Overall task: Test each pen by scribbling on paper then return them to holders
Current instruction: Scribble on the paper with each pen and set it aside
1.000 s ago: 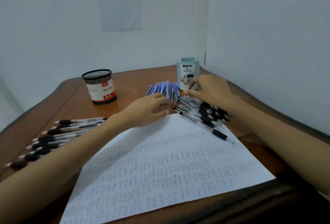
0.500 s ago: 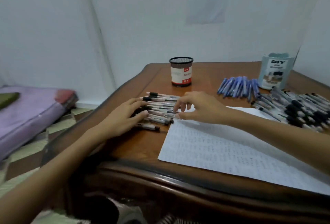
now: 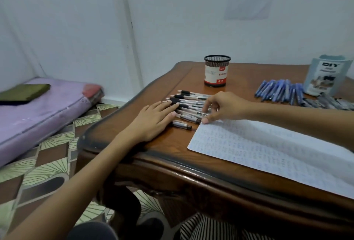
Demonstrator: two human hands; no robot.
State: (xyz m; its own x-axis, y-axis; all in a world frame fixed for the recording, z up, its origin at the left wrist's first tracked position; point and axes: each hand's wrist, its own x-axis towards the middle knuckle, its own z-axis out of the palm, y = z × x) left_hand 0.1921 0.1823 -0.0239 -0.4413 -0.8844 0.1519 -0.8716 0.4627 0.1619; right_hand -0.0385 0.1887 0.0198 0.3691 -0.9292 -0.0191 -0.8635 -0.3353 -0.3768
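- Black-grip pens (image 3: 191,103) in a bunch near tabletop's left edge, same spot as half a second ago.
- Left hand (image 3: 153,119) flat, fingers straight, now further over grip ends.
- Right hand (image 3: 224,106) arched, fingertips pushing opposite ends.

Dark brown polished wooden surface (image 3: 191,75): gloss finish, rim darker than the top.
White paper sheet (image 3: 268,153): covered in rows of faint blue scribble.
Clear plastic pens (image 3: 191,103): black bands and black tips.
Blue plastic pens (image 3: 279,90): uniform mid-blue.
Round black mesh holder (image 3: 217,71): white label, red lower band.
Pale blue plastic holder (image 3: 323,75): black lettering.
Tiled floor (image 3: 53,140): cream-green fan pattern with brown diamonds.
Lilac mattress (image 3: 47,113): plain.
Olive-green folded cloth (image 3: 24,92): plain.
Striped fabric (image 3: 206,228): black and white.
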